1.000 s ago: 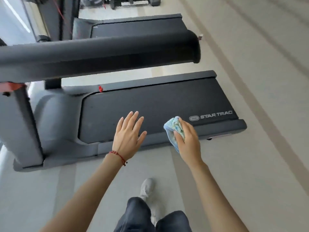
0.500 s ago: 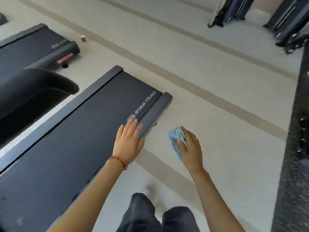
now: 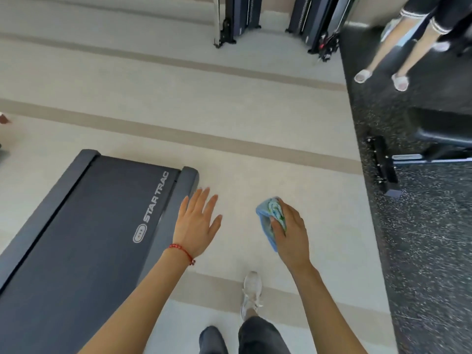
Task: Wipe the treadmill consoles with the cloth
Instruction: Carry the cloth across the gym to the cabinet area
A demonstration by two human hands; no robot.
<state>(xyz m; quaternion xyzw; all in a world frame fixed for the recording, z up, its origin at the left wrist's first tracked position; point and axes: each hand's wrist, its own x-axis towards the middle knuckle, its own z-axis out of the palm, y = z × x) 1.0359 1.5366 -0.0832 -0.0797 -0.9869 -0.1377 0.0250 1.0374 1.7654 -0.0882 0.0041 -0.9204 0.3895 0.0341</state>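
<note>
Since half a second ago our view has swung right: the Star Trac treadmill deck [image 3: 84,241] now sits at lower left, and our left hand [image 3: 195,223] has slid off its belt to hover over the rear corner and the pale floor [image 3: 229,118], fingers straight and spread, holding nothing. Our right hand [image 3: 288,231] keeps the blue-green cloth [image 3: 270,215] bunched in curled fingers above the floor, well apart from the deck.

From the head view, no console shows, so we judge we are walking between machines. The risks follow from that: our white shoe [image 3: 251,292] steps close to the deck's rear edge, and a careless stride could catch it; the dark rubber mat [image 3: 421,251] and the black machine foot [image 3: 383,167] lie to the right; another person's legs [image 3: 398,47] stand ahead, so we could bump them. A loose tail of cloth hangs below the fist and could slip.

We see no containers, except perhaps a small reddish cup [image 3: 3,118] at the left edge; its contents cannot be told.
</note>
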